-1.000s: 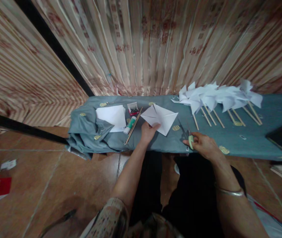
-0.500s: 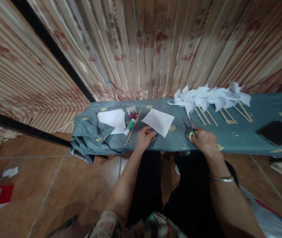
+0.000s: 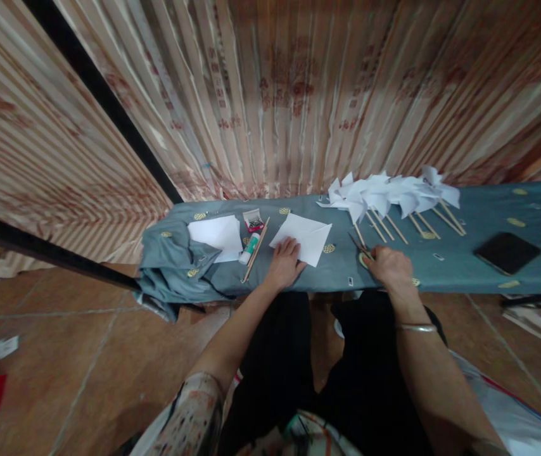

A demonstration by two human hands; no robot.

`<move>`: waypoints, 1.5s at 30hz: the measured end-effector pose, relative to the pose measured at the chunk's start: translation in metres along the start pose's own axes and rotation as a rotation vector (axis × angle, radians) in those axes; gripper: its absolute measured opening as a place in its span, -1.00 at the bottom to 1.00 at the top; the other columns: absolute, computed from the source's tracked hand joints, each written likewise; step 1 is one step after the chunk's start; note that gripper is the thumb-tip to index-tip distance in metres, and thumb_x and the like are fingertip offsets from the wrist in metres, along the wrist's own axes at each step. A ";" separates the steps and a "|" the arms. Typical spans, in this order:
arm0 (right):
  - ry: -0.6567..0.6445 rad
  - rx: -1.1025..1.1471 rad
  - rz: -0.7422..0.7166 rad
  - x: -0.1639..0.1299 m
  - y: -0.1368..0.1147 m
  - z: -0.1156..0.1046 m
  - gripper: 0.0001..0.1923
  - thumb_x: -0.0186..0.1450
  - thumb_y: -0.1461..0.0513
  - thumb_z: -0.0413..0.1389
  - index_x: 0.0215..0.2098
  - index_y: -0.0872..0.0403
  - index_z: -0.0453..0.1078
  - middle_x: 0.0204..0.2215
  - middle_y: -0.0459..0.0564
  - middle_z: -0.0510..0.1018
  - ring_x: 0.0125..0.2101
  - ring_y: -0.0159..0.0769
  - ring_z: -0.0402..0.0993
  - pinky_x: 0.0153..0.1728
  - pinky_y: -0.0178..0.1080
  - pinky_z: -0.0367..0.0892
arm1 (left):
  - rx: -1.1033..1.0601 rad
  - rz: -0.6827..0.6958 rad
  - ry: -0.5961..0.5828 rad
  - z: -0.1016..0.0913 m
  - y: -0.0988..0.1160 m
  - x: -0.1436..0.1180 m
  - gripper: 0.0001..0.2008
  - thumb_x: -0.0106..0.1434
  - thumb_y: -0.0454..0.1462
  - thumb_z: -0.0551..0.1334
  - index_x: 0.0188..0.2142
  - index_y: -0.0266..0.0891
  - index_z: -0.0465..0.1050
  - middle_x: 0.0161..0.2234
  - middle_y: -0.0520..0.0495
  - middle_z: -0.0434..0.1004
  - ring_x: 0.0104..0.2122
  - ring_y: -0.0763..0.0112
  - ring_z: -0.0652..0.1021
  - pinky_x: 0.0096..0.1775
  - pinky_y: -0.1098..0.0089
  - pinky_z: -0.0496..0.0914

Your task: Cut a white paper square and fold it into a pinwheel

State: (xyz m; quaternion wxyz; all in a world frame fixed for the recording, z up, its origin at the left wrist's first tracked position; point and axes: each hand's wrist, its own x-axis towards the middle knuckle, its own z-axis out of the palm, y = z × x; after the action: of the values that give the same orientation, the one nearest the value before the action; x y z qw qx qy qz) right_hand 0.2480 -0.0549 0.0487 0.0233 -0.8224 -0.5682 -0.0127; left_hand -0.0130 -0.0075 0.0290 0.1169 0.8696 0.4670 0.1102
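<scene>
Paper [image 3: 306,235], a white folded square, lies flat near the near edge of the cloth-covered counter [image 3: 465,272], with the left hand [image 3: 284,265] pressing its near-left corner, fingers spread flat and holding nothing. Just right across a bare strip of cloth, the right hand [image 3: 391,266] rests with fingers closed on the scissors [image 3: 362,252], blades pointing far-left. Left of the paper lie a stick [image 3: 254,251], a glue tube [image 3: 249,248] and more sheets [image 3: 217,233]; pinwheels [image 3: 389,193] crowd the far edge, and a dark tablet [image 3: 507,252] sits well right.
</scene>
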 end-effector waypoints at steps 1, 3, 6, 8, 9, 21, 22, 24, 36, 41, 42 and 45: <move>-0.003 0.006 0.010 0.001 0.000 -0.001 -0.68 0.28 0.08 0.11 -0.25 0.18 0.53 -0.34 0.34 0.60 -0.30 0.09 0.56 -0.27 -0.03 0.37 | 0.023 0.003 -0.009 0.001 0.000 -0.001 -0.47 0.39 -0.18 0.10 0.25 -0.46 0.21 0.33 -0.34 0.17 0.36 0.09 0.14 0.34 0.06 0.04; -0.033 0.013 0.028 0.004 0.001 -0.003 -0.69 0.26 0.08 0.13 -0.26 0.16 0.54 -0.31 0.32 0.61 -0.26 0.09 0.56 -0.25 -0.04 0.36 | 0.056 0.001 -0.016 0.001 0.000 -0.004 -0.46 0.40 -0.16 0.07 0.27 -0.45 0.19 0.34 -0.33 0.15 0.37 0.10 0.14 0.34 0.08 0.02; -0.132 0.020 0.070 0.007 0.004 -0.009 -0.70 0.25 0.05 0.15 -0.26 0.11 0.56 -0.28 0.26 0.63 -0.23 0.07 0.57 -0.25 -0.08 0.36 | 0.082 -0.002 -0.016 0.003 0.001 -0.005 -0.45 0.40 -0.16 0.05 0.28 -0.44 0.18 0.35 -0.31 0.14 0.37 0.11 0.12 0.35 0.08 0.00; -0.123 0.028 0.067 0.007 0.000 -0.012 -0.68 0.27 0.05 0.12 -0.24 0.11 0.56 -0.28 0.25 0.63 -0.22 0.06 0.57 -0.25 -0.09 0.37 | 0.089 0.000 -0.006 0.005 0.001 -0.005 -0.45 0.40 -0.15 0.04 0.28 -0.43 0.17 0.35 -0.29 0.14 0.37 0.12 0.12 0.35 0.08 0.00; -0.076 0.042 0.043 0.008 -0.005 -0.013 -0.67 0.30 0.07 0.09 -0.20 0.12 0.56 -0.26 0.27 0.63 -0.21 0.06 0.57 -0.22 -0.08 0.37 | 0.090 0.002 0.002 0.006 0.001 -0.005 -0.45 0.40 -0.15 0.04 0.28 -0.42 0.18 0.35 -0.28 0.14 0.37 0.13 0.12 0.35 0.08 0.00; 0.240 0.306 -0.198 0.037 -0.135 0.031 -0.19 0.28 -0.06 0.07 0.30 0.31 0.10 0.33 0.48 0.10 0.33 0.20 -0.04 0.20 0.18 -0.03 | 0.040 0.014 0.034 0.009 -0.001 -0.004 -0.44 0.38 -0.14 0.07 0.27 -0.44 0.20 0.33 -0.33 0.18 0.36 0.10 0.15 0.34 0.03 0.03; 0.229 0.315 -0.172 0.038 -0.135 0.038 -0.18 0.28 -0.06 0.07 0.31 0.30 0.07 0.34 0.48 0.09 0.33 0.19 -0.06 0.20 0.20 -0.05 | 0.040 0.016 0.037 0.010 -0.001 -0.004 -0.44 0.38 -0.14 0.07 0.26 -0.45 0.20 0.33 -0.34 0.18 0.36 0.10 0.14 0.34 0.03 0.03; 0.218 0.347 -0.099 0.040 -0.130 0.050 -0.16 0.28 -0.08 0.06 0.32 0.30 0.04 0.33 0.50 0.07 0.33 0.20 -0.06 0.20 0.22 -0.06 | 0.039 0.019 0.043 0.010 -0.001 -0.004 -0.44 0.38 -0.14 0.07 0.26 -0.46 0.20 0.32 -0.35 0.19 0.36 0.09 0.15 0.34 0.02 0.03; 0.272 0.392 0.026 0.064 -0.087 0.066 -0.22 0.34 -0.12 -0.07 0.27 0.32 0.12 0.28 0.53 0.13 0.29 0.23 0.03 0.15 0.24 0.06 | 0.049 0.023 0.015 0.008 -0.001 -0.003 -0.45 0.38 -0.14 0.07 0.27 -0.42 0.19 0.34 -0.34 0.16 0.37 0.08 0.13 0.34 0.02 0.02; 0.357 0.334 -0.104 0.054 -0.092 0.064 -0.33 0.38 -0.02 -0.09 0.27 0.27 0.16 0.29 0.44 0.20 0.29 0.18 0.05 0.17 0.20 0.06 | 0.047 0.047 0.067 0.010 -0.001 -0.005 -0.46 0.37 -0.15 0.09 0.30 -0.23 0.18 0.37 -0.29 0.10 0.36 0.00 0.15 0.31 -0.05 0.07; 0.344 0.323 -0.156 0.052 -0.094 0.063 -0.37 0.39 0.01 -0.10 0.27 0.26 0.18 0.28 0.40 0.23 0.29 0.14 0.08 0.18 0.17 0.06 | 0.045 0.052 0.068 0.009 -0.001 -0.006 -0.46 0.37 -0.15 0.09 0.30 -0.21 0.18 0.38 -0.27 0.07 0.37 -0.02 0.12 0.31 -0.07 0.06; 0.269 0.321 -0.271 0.049 -0.098 0.057 -0.43 0.42 0.10 -0.14 0.27 0.26 0.20 0.23 0.35 0.34 0.21 0.05 0.23 0.17 0.07 0.12 | 0.038 0.070 0.062 0.008 -0.001 -0.006 -0.47 0.37 -0.16 0.09 0.30 -0.19 0.18 0.40 -0.24 0.01 0.40 -0.04 0.01 0.32 -0.13 -0.01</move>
State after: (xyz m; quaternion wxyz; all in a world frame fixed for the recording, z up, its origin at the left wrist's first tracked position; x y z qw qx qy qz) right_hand 0.1738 0.0283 -0.0041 0.2270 -0.7155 -0.6598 -0.0348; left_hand -0.0147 -0.0125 0.0201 0.0818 0.8837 0.4416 0.1321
